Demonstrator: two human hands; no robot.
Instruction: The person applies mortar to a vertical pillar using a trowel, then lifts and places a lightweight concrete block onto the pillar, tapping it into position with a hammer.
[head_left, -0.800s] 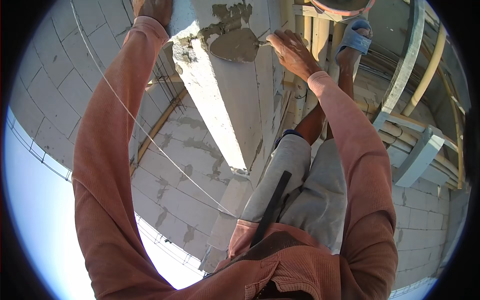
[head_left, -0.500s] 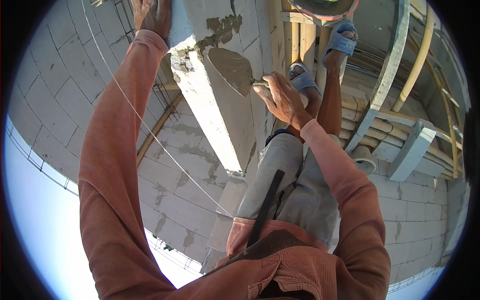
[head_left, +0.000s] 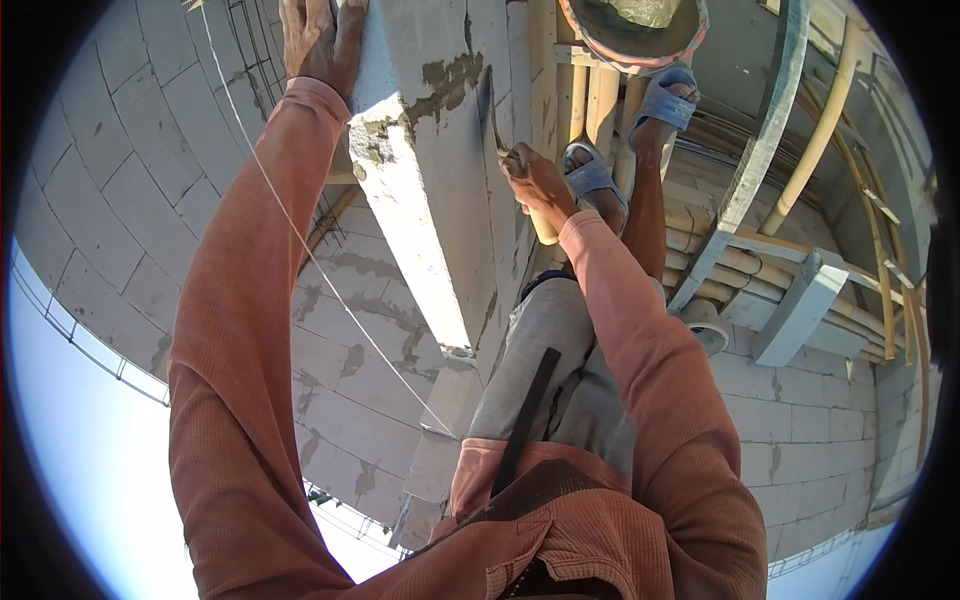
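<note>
Your right hand [head_left: 538, 183] had turned the trowel [head_left: 487, 100] from face-on to edge-on beside the block wall [head_left: 445, 190], fingers wrapped round its pale handle [head_left: 544, 227], the sensible hold for a likely light, stiff tool, while your left hand [head_left: 322, 42] lay outstretched along the block wall's left edge.

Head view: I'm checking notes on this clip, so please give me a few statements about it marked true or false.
1. The right hand grips a trowel. True.
2. A bucket shows near the picture's upper edge. True.
3. The left hand is inside the bucket. False: it is up at the pale blockwork, partly cut off by the picture's edge.
4. The person's trousers are bright yellow. False: they are grey.
5. Both feet wear blue sandals. True.
6. The person's sleeves are rolled above the elbows. False: they reach down to the wrists.
</note>
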